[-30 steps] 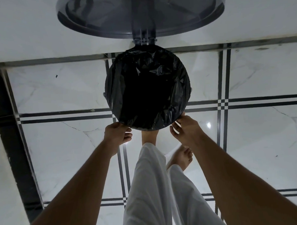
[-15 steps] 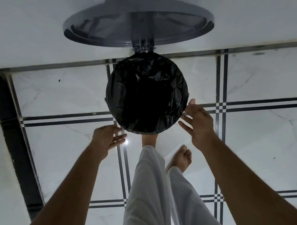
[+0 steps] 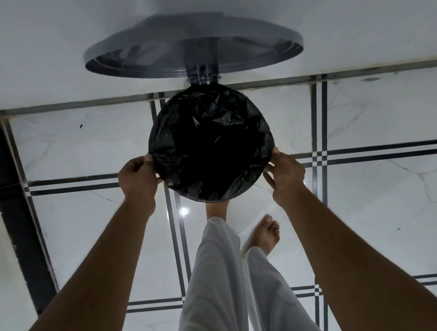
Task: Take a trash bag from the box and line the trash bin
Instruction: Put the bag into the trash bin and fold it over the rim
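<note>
Pinching black trash bag [image 3: 211,150] at bin rim — left hand [image 3: 137,174], right hand [image 3: 285,171] — opposite sides.

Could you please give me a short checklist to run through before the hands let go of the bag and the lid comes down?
1. Black trash bag folded over the bin rim all round: ok on the visible edge.
2. Left hand on the rim: ok.
3. Right hand on the opposite rim: ok.
4. Grey lid held up, clear of the bag: ok.
5. Bag reaching the bottom: cannot tell, interior dark.
</note>
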### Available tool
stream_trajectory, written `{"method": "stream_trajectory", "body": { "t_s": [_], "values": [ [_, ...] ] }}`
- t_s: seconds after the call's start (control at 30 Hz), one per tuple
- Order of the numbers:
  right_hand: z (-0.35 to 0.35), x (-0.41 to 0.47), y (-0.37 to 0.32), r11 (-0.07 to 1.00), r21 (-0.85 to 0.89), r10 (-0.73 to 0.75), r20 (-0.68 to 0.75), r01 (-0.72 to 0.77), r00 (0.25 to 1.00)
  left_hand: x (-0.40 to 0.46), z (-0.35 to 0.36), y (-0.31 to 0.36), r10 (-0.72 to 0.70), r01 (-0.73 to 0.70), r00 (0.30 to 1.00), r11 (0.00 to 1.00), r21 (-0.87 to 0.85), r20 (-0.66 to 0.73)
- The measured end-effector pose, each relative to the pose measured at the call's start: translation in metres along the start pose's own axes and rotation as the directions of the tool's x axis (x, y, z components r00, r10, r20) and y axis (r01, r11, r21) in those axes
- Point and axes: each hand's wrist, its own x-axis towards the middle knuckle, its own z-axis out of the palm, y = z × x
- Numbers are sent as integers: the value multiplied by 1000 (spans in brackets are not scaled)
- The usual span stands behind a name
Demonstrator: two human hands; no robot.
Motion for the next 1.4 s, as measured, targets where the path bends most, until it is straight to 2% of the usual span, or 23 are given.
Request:
{"method": "stream_trajectory", "body": {
  "t_s": [0.1,0.23,0.37,0.43,0.53,0.6,0.7,0.77,0.83,0.97,1.07,1.13,1.2,1.3,1.4],
  "values": [
    [3,11,-10,992,-33,122,12,-121,993,12,-3,5,-72,72,996,997,10,61],
    [4,21,-19,980,-86,184,66,-178,981,26,-9,8,-143,132,980,988,86,137],
    [-3,20,-24,978,-161,148,94,-132,984,39,-12,14,-239,206,943,966,158,232],
    [-5,18,-30,983,-183,28,87,-11,996,45,-11,21,-254,224,939,963,147,231],
    [-1,15,-36,919,-258,-271,138,299,953,44,-5,39,-111,106,979,994,38,170],
    [10,7,-40,867,-319,-338,188,382,922,43,4,52,30,-38,978,999,32,208],
    [31,1,-45,831,-387,-341,213,400,916,46,22,61,138,-174,966,972,155,217],
    [41,-4,-50,835,-413,-315,183,363,931,52,31,66,205,-244,966,926,287,159],
    [48,-7,-55,845,-430,-271,170,319,947,56,34,70,269,-311,950,871,381,161],
    [53,-9,-57,850,-427,-257,178,310,950,55,30,74,353,-416,905,851,321,238],
    [50,-10,-53,832,-436,-293,179,342,939,49,28,67,438,-518,855,750,412,278],
    [49,-12,-51,824,-442,-310,176,356,935,46,27,66,523,-578,814,680,452,255],
    [48,-12,-48,801,-466,-328,185,377,926,48,26,70,568,-606,789,655,452,235],
    [49,-10,-47,757,-493,-380,201,428,903,57,33,79,482,-533,846,760,373,227],
    [50,-6,-46,730,-514,-404,208,451,891,73,39,93,242,-320,919,919,230,310]
  ]
}}
